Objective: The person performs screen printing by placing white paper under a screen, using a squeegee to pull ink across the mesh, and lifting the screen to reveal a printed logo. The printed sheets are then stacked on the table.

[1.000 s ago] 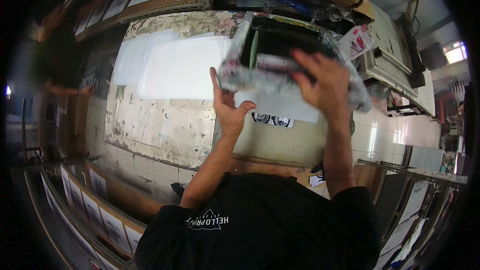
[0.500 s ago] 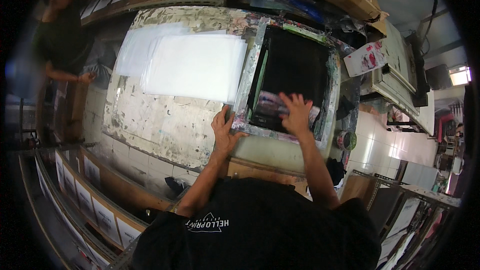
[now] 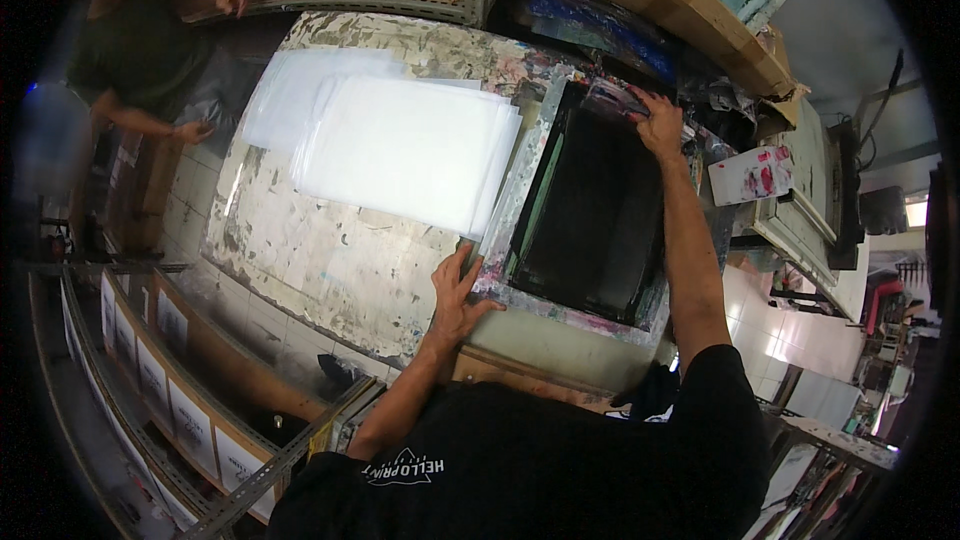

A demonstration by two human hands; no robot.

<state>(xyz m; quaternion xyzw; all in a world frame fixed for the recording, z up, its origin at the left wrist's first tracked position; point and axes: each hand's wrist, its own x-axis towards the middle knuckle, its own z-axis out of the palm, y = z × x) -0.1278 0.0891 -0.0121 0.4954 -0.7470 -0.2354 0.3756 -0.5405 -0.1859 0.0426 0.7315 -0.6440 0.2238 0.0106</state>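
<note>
A screen printing frame (image 3: 540, 150) with a worn, ink-stained rim lies flat on the table, its inside covered in black ink (image 3: 600, 200). At the far end of that frame, my right hand (image 3: 660, 125) is closed on an ink-smeared squeegee (image 3: 612, 100). My left hand (image 3: 460, 295) is by the frame's near left corner, with thumb and fingers stretched apart and nothing visible held. Its fingertips come close to the near right corner of a stack of white sheets (image 3: 410, 150), which lies left of the frame.
The paint-spotted table (image 3: 330, 250) carries the sheets and frame. A person (image 3: 150, 70) stands at the far left. Shelves with printed sheets (image 3: 190, 410) are at the near left. A cardboard box (image 3: 680, 15) stands behind the frame, and a red-stained white container (image 3: 750, 176) is at its right.
My right hand has pushed the squeegee from the near end of the frame to the far end. My left hand stays by the near left corner. The view has shifted slightly.
</note>
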